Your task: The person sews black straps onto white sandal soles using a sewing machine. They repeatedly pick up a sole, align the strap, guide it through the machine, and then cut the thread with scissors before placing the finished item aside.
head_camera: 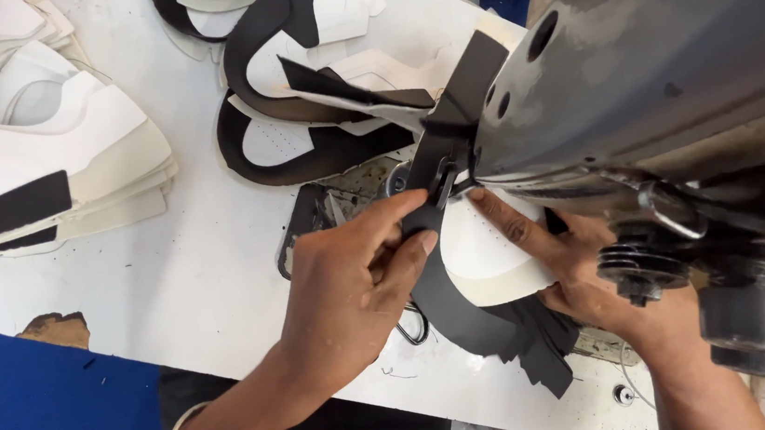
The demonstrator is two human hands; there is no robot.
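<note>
Left hand (352,288) and right hand (584,270) press black-and-white shoe upper (485,257) under sewing machine (648,58); cut pieces (33,174) stacked left.

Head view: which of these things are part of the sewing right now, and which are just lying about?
In use:
shoe piece
sewing machine
presser foot
left hand
right hand

Lying about:
stack of cut pieces
pile of sewn pieces
table
</note>
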